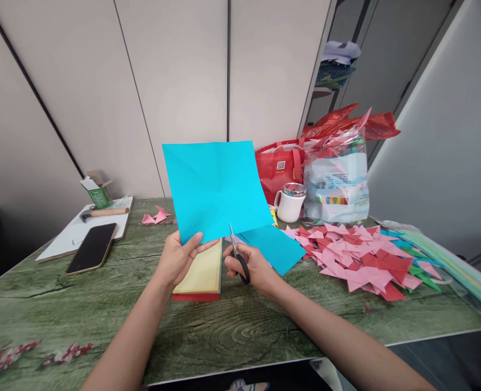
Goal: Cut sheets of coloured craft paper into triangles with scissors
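Observation:
My left hand [180, 255] pinches the lower left corner of a bright blue sheet of paper [219, 187], which is held up above the table and shows faint creases. In my right hand [250, 266] is a pair of scissors [241, 262] with black handles, its blades pointing up at the sheet's bottom edge. I cannot tell whether the blades have entered the paper. Another blue sheet [275, 247] lies on the table behind my right hand. Below the raised sheet is a stack of pale yellow paper [199, 271] with red paper [195, 297] under it.
Folded pink and red paper pieces [358, 255] are heaped on the right, beside plastic-wrapped strips [452, 260]. Behind stand a white mug [291, 205], a red bag [276, 168] and a filled plastic bag [338, 184]. A phone [92, 247], hammer [104, 213] and small box [97, 193] are left.

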Demonstrator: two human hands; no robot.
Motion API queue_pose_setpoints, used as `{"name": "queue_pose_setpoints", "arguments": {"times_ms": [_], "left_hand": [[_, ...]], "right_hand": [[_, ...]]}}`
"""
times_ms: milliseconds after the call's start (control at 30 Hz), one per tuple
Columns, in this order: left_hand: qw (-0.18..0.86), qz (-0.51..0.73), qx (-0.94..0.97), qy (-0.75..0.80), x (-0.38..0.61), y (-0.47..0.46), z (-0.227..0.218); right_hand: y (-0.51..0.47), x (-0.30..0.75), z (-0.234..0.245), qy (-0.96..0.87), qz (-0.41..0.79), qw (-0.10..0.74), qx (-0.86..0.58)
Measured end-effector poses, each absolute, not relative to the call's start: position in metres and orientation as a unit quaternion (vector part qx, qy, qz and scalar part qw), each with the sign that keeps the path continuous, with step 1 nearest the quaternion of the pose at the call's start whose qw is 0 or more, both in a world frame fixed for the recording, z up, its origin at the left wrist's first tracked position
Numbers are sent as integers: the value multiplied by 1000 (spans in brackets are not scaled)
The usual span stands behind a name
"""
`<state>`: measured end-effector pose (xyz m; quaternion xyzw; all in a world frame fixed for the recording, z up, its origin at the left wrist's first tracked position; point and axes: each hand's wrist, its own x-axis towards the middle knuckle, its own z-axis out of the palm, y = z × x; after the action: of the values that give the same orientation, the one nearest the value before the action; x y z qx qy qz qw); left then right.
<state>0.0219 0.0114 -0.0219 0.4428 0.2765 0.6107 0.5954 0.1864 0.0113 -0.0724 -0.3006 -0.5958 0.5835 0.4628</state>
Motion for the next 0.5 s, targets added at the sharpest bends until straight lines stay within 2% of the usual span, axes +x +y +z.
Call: {"name": "queue_pose_setpoints", "arguments": {"times_ms": [500], "left_hand": [[594, 612, 438, 283, 22, 11, -21]], "right_hand": [[9, 185, -70, -583, 594, 467, -298]]}}
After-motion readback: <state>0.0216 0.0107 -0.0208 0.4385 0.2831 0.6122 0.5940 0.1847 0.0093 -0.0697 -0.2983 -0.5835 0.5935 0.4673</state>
